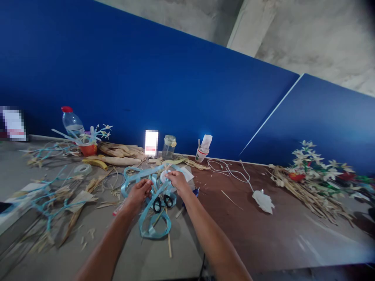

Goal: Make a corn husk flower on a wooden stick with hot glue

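Observation:
My left hand (142, 190) is closed, fingertips pinched together beside loops of light-blue ribbon (155, 235); what is between them is too small to make out. My right hand (177, 180), also closed in a pinch, grips a strand of this ribbon next to a round white roll (165, 176). Below and between both hands lie scissors with black handles (157, 205), their blades hidden by the ribbon. A thin pale stick (169, 240) points towards me from under the ribbon. White paper (187, 173) lies just beyond my right hand.
Blue-wrapped stems (48, 212) and dry husks (120, 150) cover the left side. A red bowl (88, 149), plastic bottle (73, 123), glass jar (169, 147) and paper cup (201, 154) stand along the blue partition (164, 78). White cable (228, 169) and white flowers (310, 156) are rightward.

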